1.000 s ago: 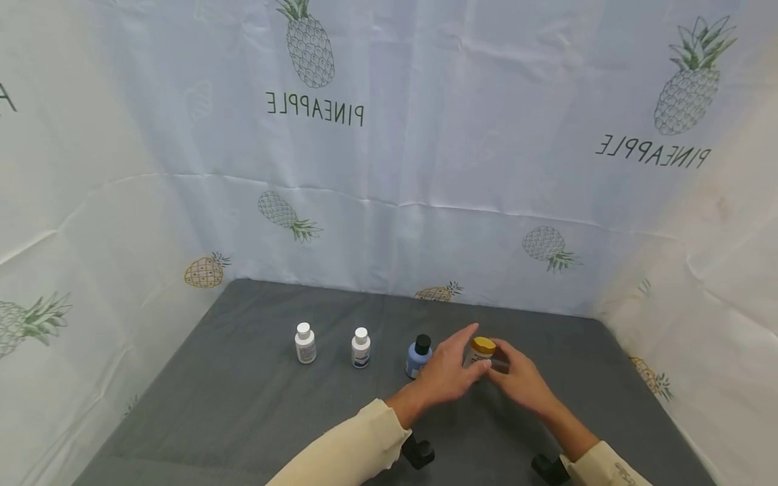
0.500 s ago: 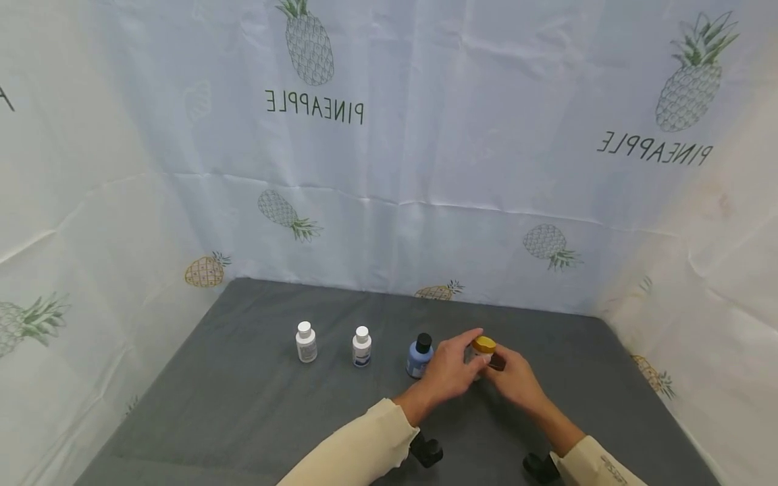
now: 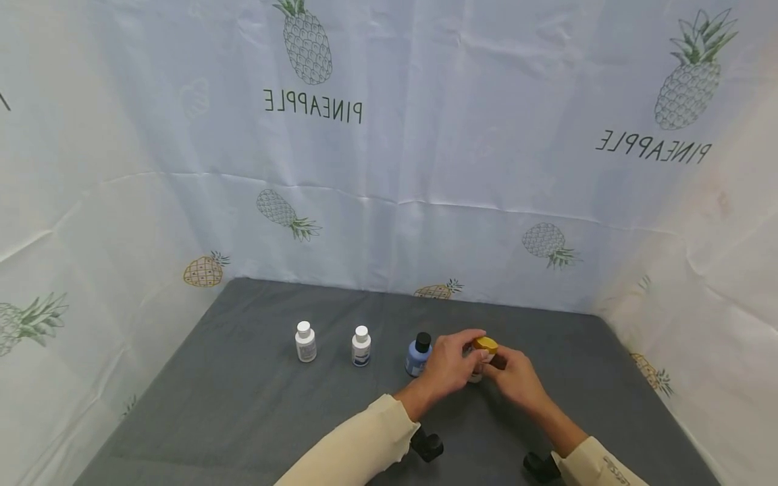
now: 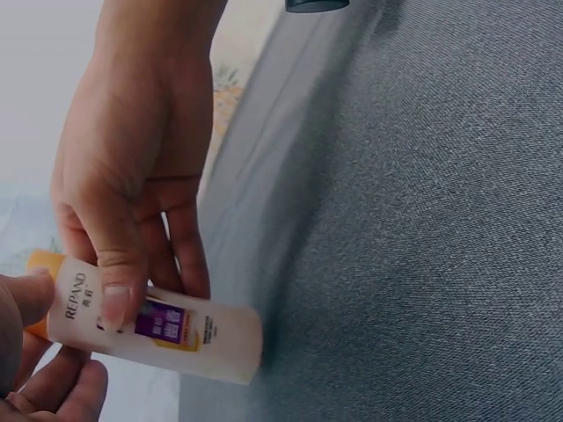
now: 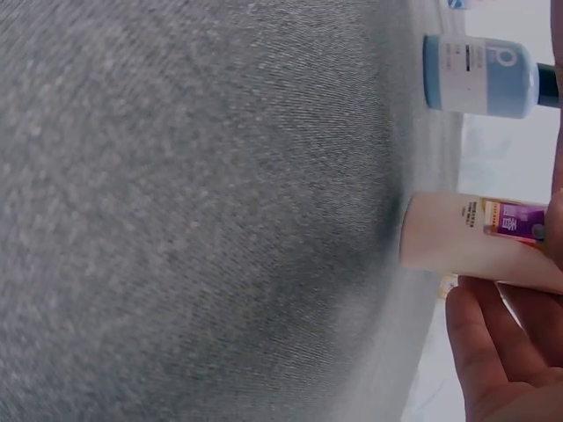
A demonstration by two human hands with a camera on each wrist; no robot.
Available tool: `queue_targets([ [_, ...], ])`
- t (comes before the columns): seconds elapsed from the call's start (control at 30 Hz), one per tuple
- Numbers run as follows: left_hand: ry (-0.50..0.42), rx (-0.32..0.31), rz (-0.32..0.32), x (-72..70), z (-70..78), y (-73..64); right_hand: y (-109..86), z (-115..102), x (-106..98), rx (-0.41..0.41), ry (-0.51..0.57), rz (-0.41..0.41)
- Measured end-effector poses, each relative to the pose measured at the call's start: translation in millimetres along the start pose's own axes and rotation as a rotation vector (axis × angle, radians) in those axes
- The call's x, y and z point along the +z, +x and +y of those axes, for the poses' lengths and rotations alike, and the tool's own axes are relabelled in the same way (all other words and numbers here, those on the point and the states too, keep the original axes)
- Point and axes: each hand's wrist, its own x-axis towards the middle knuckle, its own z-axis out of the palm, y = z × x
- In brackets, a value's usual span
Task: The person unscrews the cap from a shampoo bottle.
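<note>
A small white bottle [image 4: 224,347] with a purple label and a yellow cap [image 3: 485,345] is between my two hands. My left hand [image 3: 446,368] pinches the cap from the left, with its thumb on the near side, as the left wrist view also shows. From the right, my right hand [image 3: 516,381] grips the bottle's body lower down, thumb across the label. The bottle leans slightly; whether its base touches the table cannot be told. Just left of my left hand stands a blue bottle [image 3: 418,358] with a black cap, partly hidden in the head view.
Farther left on the grey cloth-covered table [image 3: 255,405] stand two upright white bottles, a middle one [image 3: 361,347] and a leftmost one [image 3: 306,343]. A white curtain [image 3: 395,135] with pineapple prints encloses the back and sides. Black wrist devices [image 3: 428,447] hang below the cuffs.
My left hand has closed in on the yellow cap, its fingers now over the cap's far side. The bottle has tipped a little to the right. The other bottles stay in place.
</note>
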Motion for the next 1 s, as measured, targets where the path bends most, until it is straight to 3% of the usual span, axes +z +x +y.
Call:
queue_targets([
  [0.53, -0.144, 0.003, 0.031, -5.1, 13.5, -3.6, -10.5, -12, -16, -0.051, -0.002, -0.018],
  [0.8, -0.2, 0.079, 0.044, -17.0, 29.2, -9.8, -18.7, -32, -30, -0.098, 0.003, -0.026],
  [1.0, -0.253, 0.111, 0.015, -27.9, 37.0, -16.0, -25.6, -44, -39, -0.15, -0.015, -0.037],
])
